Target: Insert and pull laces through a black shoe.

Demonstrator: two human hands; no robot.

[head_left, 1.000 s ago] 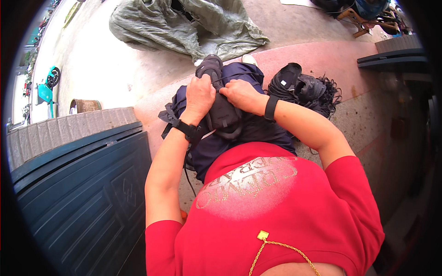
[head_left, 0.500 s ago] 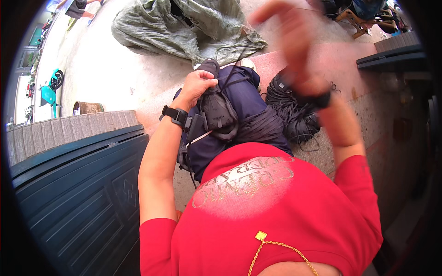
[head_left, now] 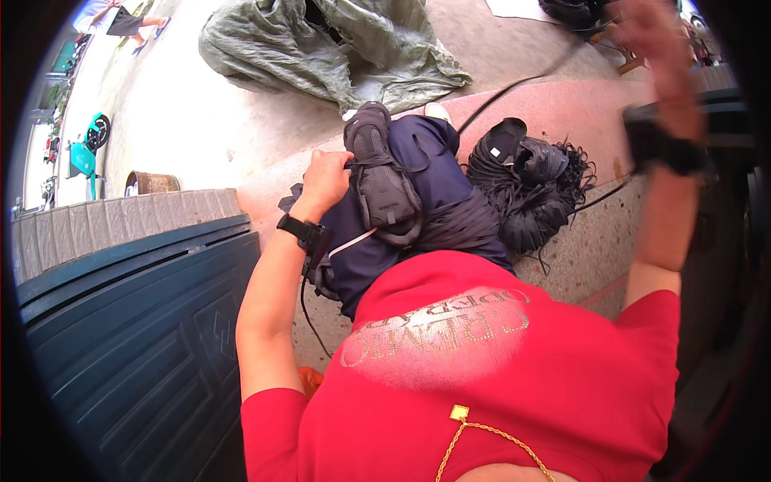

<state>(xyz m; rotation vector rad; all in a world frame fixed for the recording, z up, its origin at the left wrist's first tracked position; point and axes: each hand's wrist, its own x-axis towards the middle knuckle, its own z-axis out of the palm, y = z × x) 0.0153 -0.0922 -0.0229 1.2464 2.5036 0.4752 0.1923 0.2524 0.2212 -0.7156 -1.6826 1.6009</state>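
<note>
A black mesh sneaker (head_left: 385, 189) rests on my lap, its toe pointing away from me. My left hand (head_left: 325, 183) is closed at the shoe's left side, pinching a black lace that crosses the upper. Up at the far right, my right hand (head_left: 660, 48) is raised and smeared by motion. A long dark lace (head_left: 514, 83) curves from beyond my knee to that hand's fingers. Right of my legs lies a heap of black laces (head_left: 534, 213), with what looks like a second black shoe (head_left: 504, 140) with a small white label at its far end.
A crumpled grey-green cloth (head_left: 281, 56) lies on the ground ahead. Dark blue panelled doors (head_left: 144, 329) flank me at left, by a round brown container (head_left: 152, 183). Farther off stand a teal scooter (head_left: 87, 157) and a walking person (head_left: 124, 22).
My right hand has swept outward to the right, and the dark lace now stretches out long. My left hand has drawn slightly back along the shoe's side.
</note>
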